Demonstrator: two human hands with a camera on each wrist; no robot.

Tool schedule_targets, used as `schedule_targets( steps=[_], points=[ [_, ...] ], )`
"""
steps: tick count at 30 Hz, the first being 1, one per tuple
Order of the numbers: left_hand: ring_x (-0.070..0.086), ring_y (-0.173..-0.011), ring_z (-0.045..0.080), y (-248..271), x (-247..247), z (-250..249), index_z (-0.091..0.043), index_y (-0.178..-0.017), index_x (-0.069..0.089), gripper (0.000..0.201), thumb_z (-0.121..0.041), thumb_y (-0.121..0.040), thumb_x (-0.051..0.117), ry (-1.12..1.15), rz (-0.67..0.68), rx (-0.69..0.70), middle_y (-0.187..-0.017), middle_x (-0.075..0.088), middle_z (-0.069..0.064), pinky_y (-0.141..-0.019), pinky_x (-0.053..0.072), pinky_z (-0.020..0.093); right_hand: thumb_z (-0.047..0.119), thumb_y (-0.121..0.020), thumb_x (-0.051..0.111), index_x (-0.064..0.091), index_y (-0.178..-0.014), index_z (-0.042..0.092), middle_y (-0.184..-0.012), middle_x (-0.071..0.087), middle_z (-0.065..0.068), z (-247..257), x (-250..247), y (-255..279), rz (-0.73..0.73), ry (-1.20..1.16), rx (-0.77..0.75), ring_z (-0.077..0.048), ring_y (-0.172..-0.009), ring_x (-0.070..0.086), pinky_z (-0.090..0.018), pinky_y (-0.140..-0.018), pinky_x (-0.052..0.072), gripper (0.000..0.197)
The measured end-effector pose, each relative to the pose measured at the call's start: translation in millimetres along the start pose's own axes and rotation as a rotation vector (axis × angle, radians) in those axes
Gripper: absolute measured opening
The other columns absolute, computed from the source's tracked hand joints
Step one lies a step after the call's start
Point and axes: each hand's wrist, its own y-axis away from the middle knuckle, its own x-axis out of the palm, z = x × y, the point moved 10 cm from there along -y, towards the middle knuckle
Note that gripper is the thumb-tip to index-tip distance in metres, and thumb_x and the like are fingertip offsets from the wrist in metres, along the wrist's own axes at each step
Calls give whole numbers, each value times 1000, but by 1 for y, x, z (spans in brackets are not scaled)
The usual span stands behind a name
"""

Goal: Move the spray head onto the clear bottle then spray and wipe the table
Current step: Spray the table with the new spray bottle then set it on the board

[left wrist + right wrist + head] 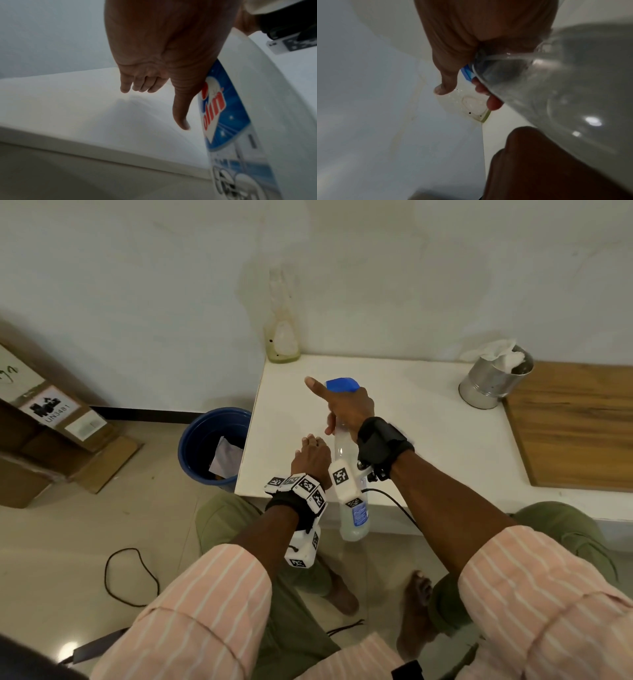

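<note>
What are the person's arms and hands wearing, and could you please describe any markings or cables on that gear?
Both forearms emerge from rolled pink sleeves with thin white stripes. The left hand is bare; its wrist carries a black strap ringed by white blocks printed with black-and-white square codes. The right hand is bare too, above a wide black wrist strap bearing a white coded block, with a thin black cable trailing away.

A white table [428,422] carries an empty clear bottle [282,340] at its eleven o'clock corner, a steel cup [489,386] of tissue at one o'clock, and a wooden board [575,426] at three o'clock.
</note>
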Motion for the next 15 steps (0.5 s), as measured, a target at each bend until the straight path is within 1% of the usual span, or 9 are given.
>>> schedule_targets(
  steps=[2, 5, 6, 7, 10, 11, 12, 14, 15],
  points=[
    [9, -150, 30, -1, 1, -8, 4, -150, 14, 71, -12, -94, 54, 14, -5, 12, -160, 10, 20, -120, 24, 43, 82, -52, 68, 55, -74, 13, -50, 59, 0, -3, -10, 1, -15, 7, -3, -18, -43, 61, -35, -64, 60, 74],
    [12, -150, 30, -1, 1, -16, 3, -150, 17, 72, -14, -92, 57, 35, -26, 9, -160, 13, 20, -119, 25, 43, 80, -54, 69, 63, -103, 14, -71, 74, -3, -9, -15, 2, 54, -20, 25, -22, -49, 66, -34, -63, 60, 83],
    [13, -150, 30, -1, 1, -17, 3, -149, 18, 72, -14, -91, 57, 40, -31, 4, -159, 14, 20, -119, 25, 43, 80, -55, 69, 63, -107, 15, -73, 75, -4, -11, -16, 1, 61, -12, 26, -23, -49, 67, -33, -63, 60, 84],
    [14, -150, 31, -2, 2, -18, 3, -149, 19, 72, -14, -91, 57, 43, -34, -1, -159, 15, 20, -119, 26, 43, 80, -56, 68, 63, -103, 14, -71, 75, -5, -12, -19, 0, 54, 4, 20, -23, -49, 67, -33, -64, 60, 81],
    [16, -149, 31, -3, 2, -17, 2, -149, 20, 71, -16, -92, 57, 47, -47, -14, -159, 17, 20, -118, 27, 43, 81, -58, 65, 54, -73, 14, -54, 65, -5, -10, -19, 2, 31, 95, -15, -22, -48, 66, -33, -67, 56, 70],
    [17, -149, 30, -4, 2, -16, 0, -150, 20, 72, -19, -92, 58, 56, -55, -18, -159, 17, 20, -118, 28, 43, 81, -59, 65, 53, -72, 14, -54, 64, -4, -9, -17, 2, 39, 111, -22, -22, -48, 66, -32, -67, 56, 69],
    [17, -149, 30, -5, 2, -15, -2, -151, 20, 73, -22, -91, 59, 65, -62, -19, -159, 18, 19, -118, 28, 43, 80, -59, 66, 56, -77, 13, -57, 68, -4, -7, -13, 3, 60, 104, -23, -22, -48, 66, -32, -66, 57, 70],
    [16, -149, 30, -6, 3, -12, -7, -152, 18, 76, -21, -90, 61, 71, -60, -21, -159, 18, 19, -118, 28, 43, 78, -56, 69, 61, -96, 12, -69, 74, -4, -6, -2, 4, 113, 64, -10, -22, -49, 68, -33, -66, 61, 78],
    [17, -149, 30, -6, 4, -11, -7, -151, 19, 76, -19, -90, 62, 67, -57, -19, -159, 18, 19, -118, 28, 43, 79, -55, 70, 61, -98, 12, -69, 74, -4, -6, 1, 3, 118, 64, -8, -22, -49, 68, -34, -67, 62, 79]
  ],
)
